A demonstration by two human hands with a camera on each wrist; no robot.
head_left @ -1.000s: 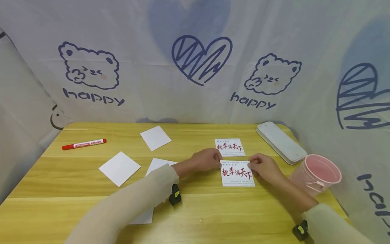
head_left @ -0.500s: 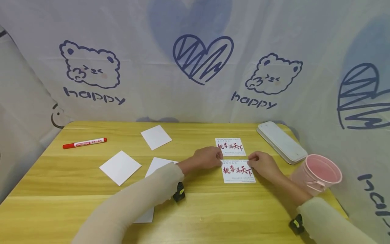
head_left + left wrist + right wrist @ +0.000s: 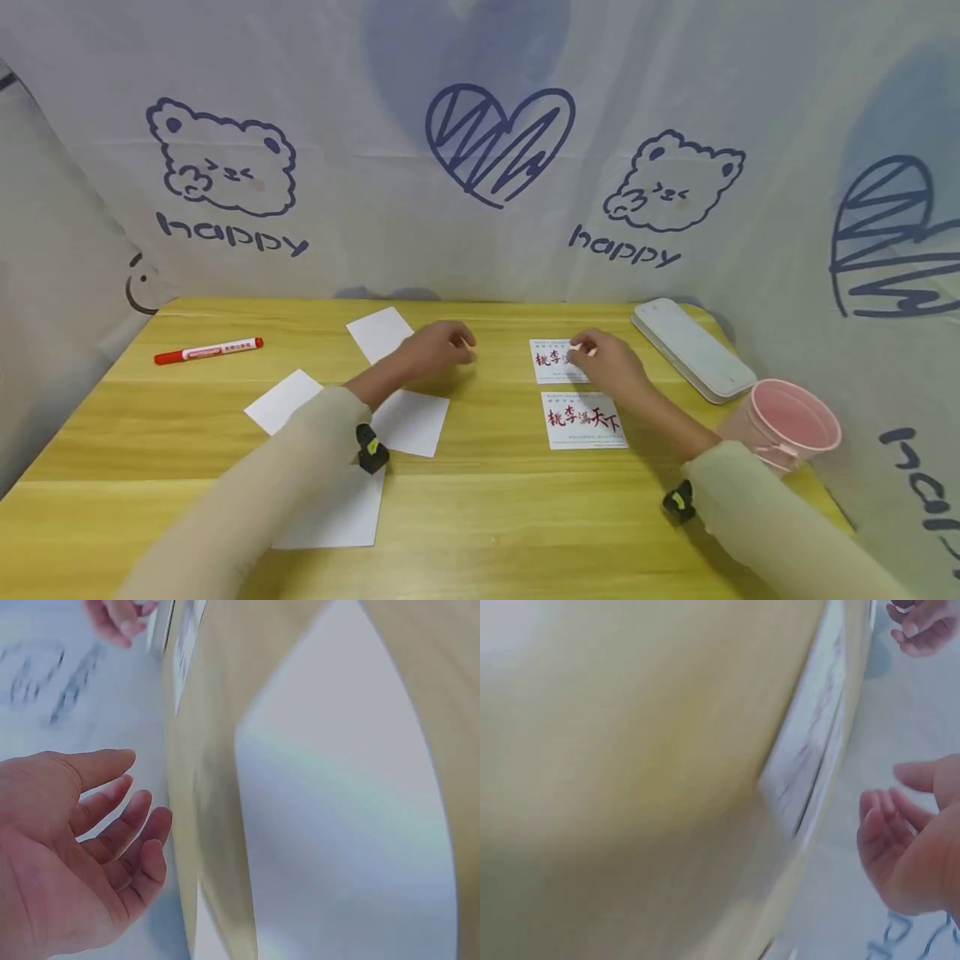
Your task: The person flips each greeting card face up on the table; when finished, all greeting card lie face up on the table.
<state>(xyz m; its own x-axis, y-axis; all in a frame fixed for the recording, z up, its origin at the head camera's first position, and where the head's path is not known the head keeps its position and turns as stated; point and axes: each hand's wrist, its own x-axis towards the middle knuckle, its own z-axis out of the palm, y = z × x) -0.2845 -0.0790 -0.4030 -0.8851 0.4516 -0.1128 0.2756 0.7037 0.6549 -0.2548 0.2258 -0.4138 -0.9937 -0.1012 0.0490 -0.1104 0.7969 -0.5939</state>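
Observation:
Two white cards with red Chinese characters lie one behind the other, right of the table's middle: the near card [image 3: 583, 433] and the far card [image 3: 550, 367]. My right hand [image 3: 611, 365] hovers over the far card's right side and hides part of it; its fingers are loosely bent and hold nothing in the right wrist view. My left hand [image 3: 435, 350] hangs in the air over the white paper squares on the left. In the left wrist view its fingers are relaxed, with nothing between them. Beneath it lie a back square [image 3: 377, 332] and a middle square [image 3: 417, 423].
A left square [image 3: 281, 398] and a front sheet [image 3: 341, 517] lie partly under the left sleeve. A red-and-white marker [image 3: 210, 351] lies at the back left. At the right stand a white case [image 3: 692, 348] and a pink bucket [image 3: 783, 425]. A printed cloth [image 3: 495, 250] hangs behind the table.
Both hands have let go of the near card, which now lies flat. My left hand has moved left toward the blank squares; my right hand has lifted back over the far card.

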